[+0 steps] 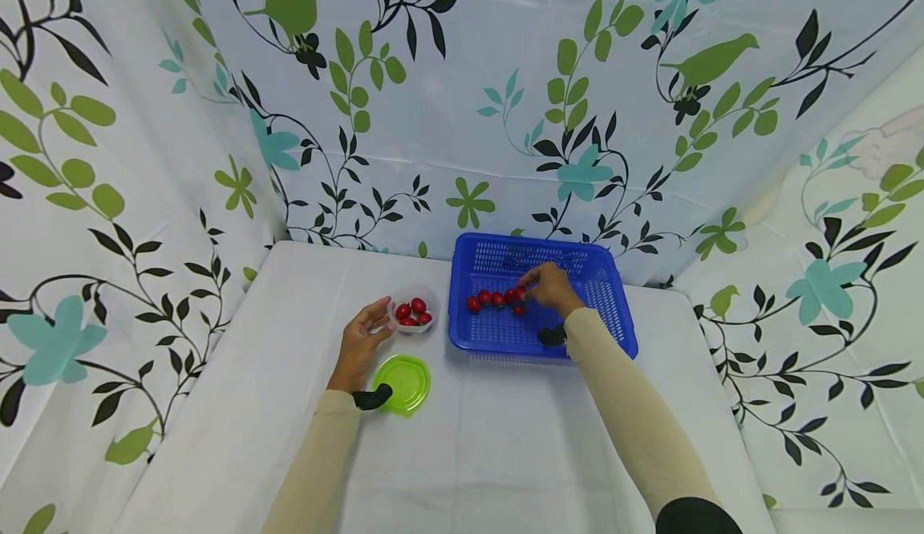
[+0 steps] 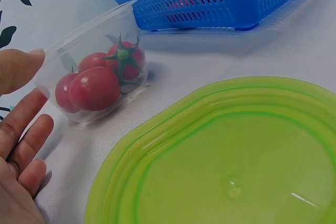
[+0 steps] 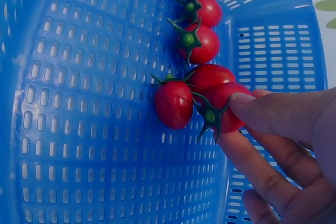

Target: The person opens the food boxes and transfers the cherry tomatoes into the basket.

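Observation:
In the blue perforated basket (image 1: 498,337), my right hand (image 1: 552,287) pinches a cherry tomato (image 3: 231,111) between thumb and fingers. Several other cherry tomatoes (image 3: 174,104) with green stems lie beside it, most of them in a row. To the left, my left hand (image 1: 359,345) holds the rim of a small clear plastic container (image 2: 107,27), thumb at the edge and a finger against the outer wall. Several cherry tomatoes (image 2: 94,88) sit inside it. Near the left wrist a green plastic lid (image 1: 404,382) lies flat on the table.
The table (image 1: 491,454) wears a white cloth. A patterned curtain (image 1: 447,117) with leaves and birds hangs behind the basket and along both sides. The basket's raised walls surround the right hand. Dark bands (image 1: 373,397) sit at both wrists.

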A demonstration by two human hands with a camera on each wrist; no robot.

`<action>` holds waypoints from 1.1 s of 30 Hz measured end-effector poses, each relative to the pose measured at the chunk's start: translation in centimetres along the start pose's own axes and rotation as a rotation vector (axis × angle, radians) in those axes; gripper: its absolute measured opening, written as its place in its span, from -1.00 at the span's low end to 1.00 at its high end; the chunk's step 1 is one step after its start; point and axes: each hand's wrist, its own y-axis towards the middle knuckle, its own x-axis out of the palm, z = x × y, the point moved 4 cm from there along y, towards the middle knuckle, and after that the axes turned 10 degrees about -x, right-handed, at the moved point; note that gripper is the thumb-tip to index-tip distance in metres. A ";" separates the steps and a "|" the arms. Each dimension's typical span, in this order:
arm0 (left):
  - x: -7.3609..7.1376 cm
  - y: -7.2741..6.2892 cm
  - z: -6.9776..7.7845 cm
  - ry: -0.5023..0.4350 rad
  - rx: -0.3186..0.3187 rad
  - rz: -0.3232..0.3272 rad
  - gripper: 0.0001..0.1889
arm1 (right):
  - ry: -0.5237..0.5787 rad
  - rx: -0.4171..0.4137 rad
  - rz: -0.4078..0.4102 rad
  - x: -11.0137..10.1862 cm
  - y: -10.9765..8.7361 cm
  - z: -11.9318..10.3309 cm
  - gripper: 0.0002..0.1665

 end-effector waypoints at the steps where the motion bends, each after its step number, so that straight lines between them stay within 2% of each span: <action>1: 0.0 0.0 0.0 0.003 0.003 -0.001 -0.37 | -0.001 0.002 0.000 0.0 0.0 0.0 -0.69; 10: -0.1 0.0 0.1 -0.002 0.005 -0.010 -0.38 | -0.035 -0.008 -0.004 0.2 0.3 0.2 -0.66; 19: -0.2 0.1 -0.1 0.001 -0.008 -0.003 -0.37 | -0.033 0.047 -0.048 0.5 0.6 0.7 -0.65; 26: 0.1 -0.4 0.6 0.012 0.017 -0.008 -0.37 | -0.048 -0.016 -0.043 0.7 0.4 0.6 -0.64; 33: 0.3 -0.4 0.5 0.011 -0.002 -0.010 -0.36 | -0.067 -0.075 0.014 0.2 0.3 -0.6 -0.66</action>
